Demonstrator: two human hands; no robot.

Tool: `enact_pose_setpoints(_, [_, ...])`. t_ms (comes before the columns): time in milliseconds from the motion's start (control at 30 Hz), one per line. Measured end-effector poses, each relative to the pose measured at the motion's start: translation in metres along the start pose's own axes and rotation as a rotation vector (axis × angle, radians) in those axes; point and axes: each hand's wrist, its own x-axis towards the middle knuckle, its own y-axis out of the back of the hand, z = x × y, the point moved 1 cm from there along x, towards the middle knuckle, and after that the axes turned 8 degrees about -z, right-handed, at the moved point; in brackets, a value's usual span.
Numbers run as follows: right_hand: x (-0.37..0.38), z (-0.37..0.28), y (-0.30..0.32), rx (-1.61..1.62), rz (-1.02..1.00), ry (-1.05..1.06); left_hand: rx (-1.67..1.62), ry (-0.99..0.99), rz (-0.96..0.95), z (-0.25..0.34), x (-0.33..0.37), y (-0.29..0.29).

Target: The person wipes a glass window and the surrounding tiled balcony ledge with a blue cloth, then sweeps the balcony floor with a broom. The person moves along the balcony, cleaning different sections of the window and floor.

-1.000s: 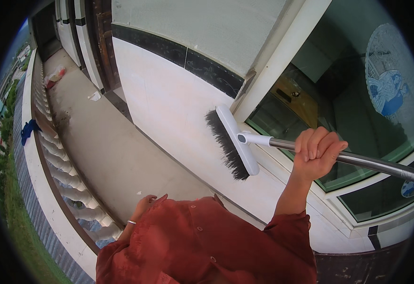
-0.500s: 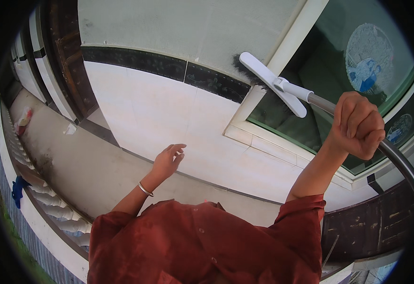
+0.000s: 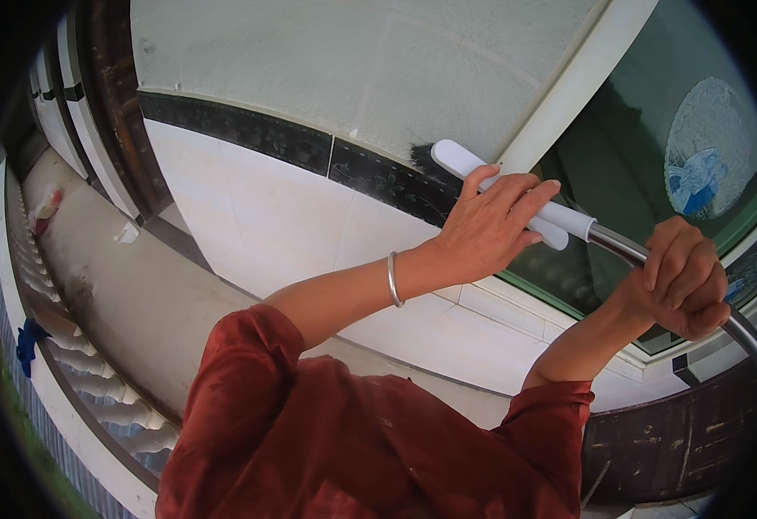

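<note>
A long-handled brush (image 3: 456,159) with a white plastic head, dark bristles and a metal pole slants across the upper right. My right hand (image 3: 683,278) is closed around the pole, well below the head. At the joint of head and pole, my left hand (image 3: 495,214) lies over the white plastic, its fingers bent around it and covering the head's middle. A silver bangle (image 3: 393,279) circles my left wrist. The dark bristles point toward the wall, in front of the tiled strip and window frame.
A window (image 3: 603,208) with a pale frame and a round blue-and-white sticker (image 3: 705,156) stands at right. Black tile trim (image 3: 240,128) crosses the wall. At left are a dark wooden door (image 3: 119,95) and a white balustrade (image 3: 114,432) with a blue cloth (image 3: 28,344) on it.
My left hand has risen to the right from beside the wall and taken hold of the brush head. The brush and my right hand sit slightly lower and farther right in view.
</note>
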Motion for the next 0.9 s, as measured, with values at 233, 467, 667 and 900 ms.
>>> enact_pose_setpoints(233, [-0.02, 0.044, 0.032, 0.1, 0.067, 0.127, 0.278, -0.008, 0.014, -0.053, 0.007, -0.009])
enact_pose_setpoints(467, [-0.013, 0.083, 0.011, 0.133, 0.021, 0.19, 0.352, -0.012, -0.045, -0.071, -0.012, 0.029])
enact_pose_setpoints(667, [0.013, 0.095, -0.02, 0.068, -0.018, 0.168, 0.33, -0.081, -0.029, -0.089, -0.014, 0.057])
enact_pose_setpoints(900, [0.046, 0.147, -0.05, 0.066, -0.034, 0.086, 0.328, -0.07, -0.013, -0.137, -0.032, 0.107])
